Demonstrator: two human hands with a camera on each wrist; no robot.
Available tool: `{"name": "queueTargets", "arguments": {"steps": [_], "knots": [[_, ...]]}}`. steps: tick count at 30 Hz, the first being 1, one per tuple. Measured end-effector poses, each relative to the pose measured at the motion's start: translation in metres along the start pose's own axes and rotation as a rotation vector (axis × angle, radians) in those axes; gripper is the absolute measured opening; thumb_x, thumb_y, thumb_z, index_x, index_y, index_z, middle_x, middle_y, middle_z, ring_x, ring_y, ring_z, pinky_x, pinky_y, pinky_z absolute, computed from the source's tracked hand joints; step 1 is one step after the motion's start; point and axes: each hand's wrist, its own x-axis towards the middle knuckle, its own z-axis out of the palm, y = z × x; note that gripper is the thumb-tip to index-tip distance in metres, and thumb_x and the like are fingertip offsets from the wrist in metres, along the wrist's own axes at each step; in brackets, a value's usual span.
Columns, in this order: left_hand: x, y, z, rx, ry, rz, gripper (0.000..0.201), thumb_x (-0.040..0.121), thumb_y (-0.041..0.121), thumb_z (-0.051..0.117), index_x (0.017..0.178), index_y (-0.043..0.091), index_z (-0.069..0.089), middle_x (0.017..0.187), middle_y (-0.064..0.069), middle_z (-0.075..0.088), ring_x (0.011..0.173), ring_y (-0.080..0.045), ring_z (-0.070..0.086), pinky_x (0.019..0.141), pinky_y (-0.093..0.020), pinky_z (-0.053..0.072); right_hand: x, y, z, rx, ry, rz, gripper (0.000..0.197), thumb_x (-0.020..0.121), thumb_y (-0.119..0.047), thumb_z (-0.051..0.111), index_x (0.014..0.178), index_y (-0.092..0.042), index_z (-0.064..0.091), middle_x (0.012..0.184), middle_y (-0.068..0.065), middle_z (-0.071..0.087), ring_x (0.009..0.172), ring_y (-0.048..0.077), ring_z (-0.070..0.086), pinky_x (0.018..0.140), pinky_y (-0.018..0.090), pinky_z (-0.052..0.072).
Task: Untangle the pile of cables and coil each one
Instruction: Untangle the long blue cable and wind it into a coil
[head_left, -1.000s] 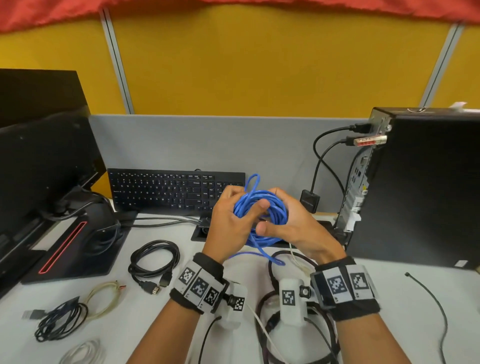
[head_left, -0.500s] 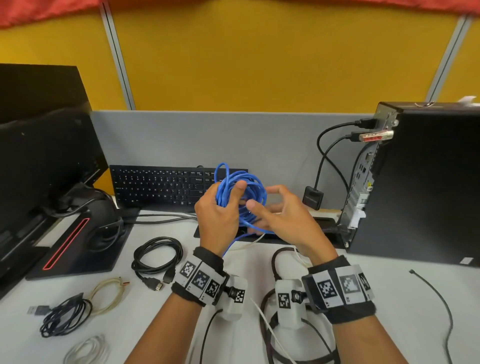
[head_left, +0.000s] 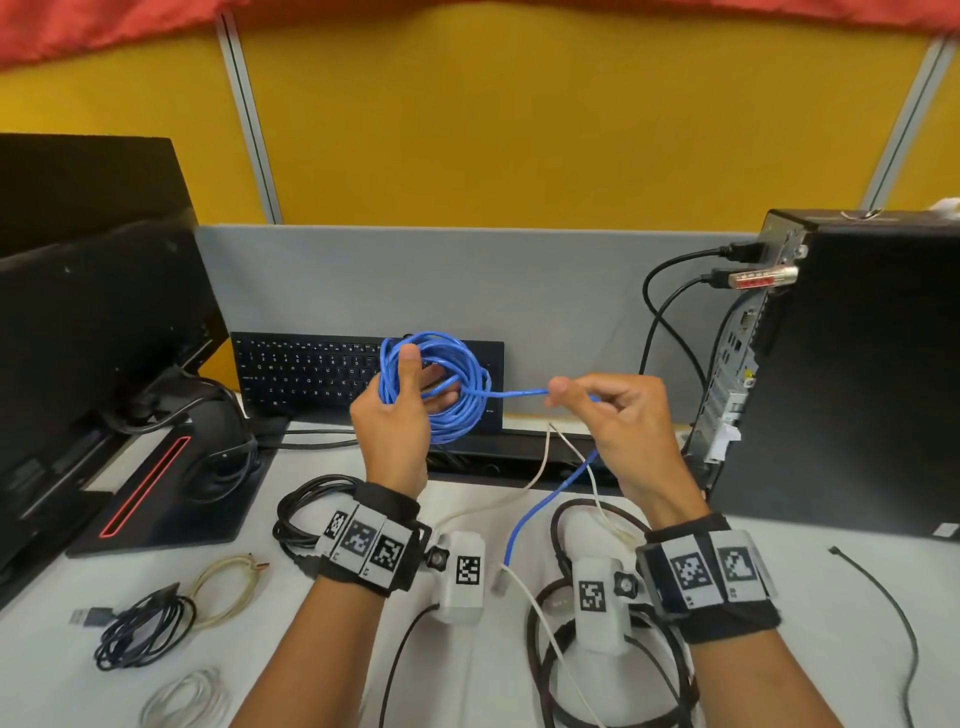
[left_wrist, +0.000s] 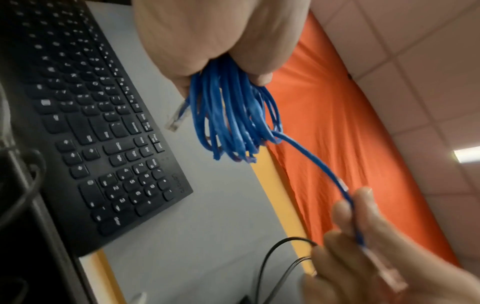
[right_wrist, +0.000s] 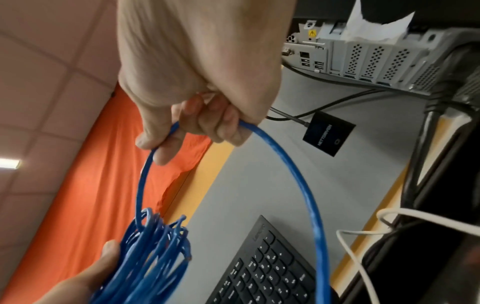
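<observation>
Drawing apart above the keyboard (head_left: 317, 371), the hands are now separating: the left hand (head_left: 397, 415) is clutching the blue cable (head_left: 452, 395) coil while the right hand (head_left: 618, 415) is pinching its loose tail taut, likely readying the final wraps.

Glossy blue cable (head_left: 457, 395), matt keyboard (head_left: 311, 374)

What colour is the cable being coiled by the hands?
Blue; the cable shows best in the head view.
</observation>
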Motion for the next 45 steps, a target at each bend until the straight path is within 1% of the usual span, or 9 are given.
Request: {"name": "queueTargets", "arguments": {"steps": [6,10,16,20,24,28,32,39,45], "knots": [[0.001,0.001,-0.001,-0.103,0.052,-0.119,0.031,0.094,0.045,0.063,0.098,0.015,0.068,0.071,-0.004,0.073,0.062,-0.018,0.07,0.06,-0.03,0.058,-0.002,0.01,0.001,-0.375,-0.458,0.143,0.006,0.089,-0.021,0.078,0.086,-0.022,0.083,0.074,-0.012,0.075,0.067,0.0,0.066,0.066,0.02,0.051],[-0.003,-0.002,0.004,-0.101,0.017,-0.092,0.028,0.095,0.042,0.062,0.09,0.015,0.068,0.06,0.002,0.06,0.049,-0.011,0.053,0.05,-0.024,0.05,-0.005,0.019,0.007,-0.628,-0.424,0.195,0.019,0.092,0.002,0.065,0.099,-0.012,0.077,0.086,0.001,0.076,0.08,0.011,0.07,0.077,0.032,0.058],[-0.016,-0.002,0.016,0.01,-0.162,0.061,0.038,0.089,0.05,0.062,0.09,0.012,0.068,0.066,-0.003,0.065,0.05,-0.015,0.057,0.051,-0.025,0.05,-0.006,0.002,0.017,-0.239,-0.454,0.196,0.052,0.09,-0.002,0.064,0.132,-0.029,0.05,0.102,0.001,0.073,0.087,0.015,0.073,0.074,0.02,0.056],[-0.017,0.004,0.015,0.095,-0.279,0.068,0.044,0.093,0.051,0.058,0.105,0.011,0.071,0.083,-0.014,0.075,0.069,-0.031,0.074,0.057,-0.031,0.057,-0.007,-0.006,0.019,-0.031,-0.399,0.305,0.058,0.096,-0.02,0.07,0.145,-0.031,0.042,0.077,0.004,0.072,0.061,0.015,0.064,0.062,0.025,0.052],[-0.016,0.011,0.008,0.121,-0.354,0.005,0.045,0.095,0.05,0.057,0.112,0.01,0.07,0.092,-0.016,0.077,0.079,-0.034,0.075,0.06,-0.031,0.058,-0.003,-0.01,0.012,-0.35,-0.29,0.204,0.035,0.101,-0.015,0.06,0.133,-0.028,0.057,0.062,-0.006,0.062,0.055,0.002,0.053,0.063,0.016,0.045],[-0.017,0.008,0.012,0.157,-0.309,0.048,0.034,0.099,0.041,0.057,0.107,0.01,0.07,0.089,-0.013,0.077,0.078,-0.031,0.076,0.063,-0.032,0.06,-0.006,-0.024,0.017,-0.492,-0.199,-0.086,0.049,0.088,-0.016,0.075,0.129,-0.036,0.058,0.096,-0.007,0.059,0.083,0.004,0.058,0.07,0.008,0.044],[-0.019,0.005,0.013,0.204,-0.288,0.093,0.03,0.098,0.038,0.059,0.099,0.011,0.071,0.084,-0.007,0.077,0.075,-0.024,0.076,0.062,-0.027,0.059,-0.01,-0.031,0.033,-0.482,-0.32,-0.176,0.007,0.089,-0.026,0.077,0.095,-0.025,0.074,0.107,-0.007,0.058,0.103,0.004,0.056,0.081,0.007,0.039],[-0.006,0.015,-0.001,0.229,-0.381,0.086,0.037,0.096,0.045,0.058,0.101,0.011,0.072,0.086,-0.011,0.077,0.073,-0.027,0.076,0.06,-0.026,0.058,-0.006,-0.034,0.012,-0.198,-0.283,-0.041,0.031,0.103,-0.028,0.059,0.074,-0.017,0.062,0.062,0.011,0.05,0.058,0.012,0.045,0.06,0.022,0.041],[0.002,0.019,-0.029,0.373,-0.473,0.032,0.053,0.085,0.06,0.066,0.081,0.008,0.064,0.057,0.004,0.05,0.048,-0.014,0.042,0.048,-0.029,0.042,0.0,-0.021,-0.021,-0.408,-0.029,-0.145,0.013,0.093,-0.019,0.073,0.081,-0.024,0.077,0.054,-0.015,0.049,0.053,0.009,0.04,0.055,0.021,0.035]]}}
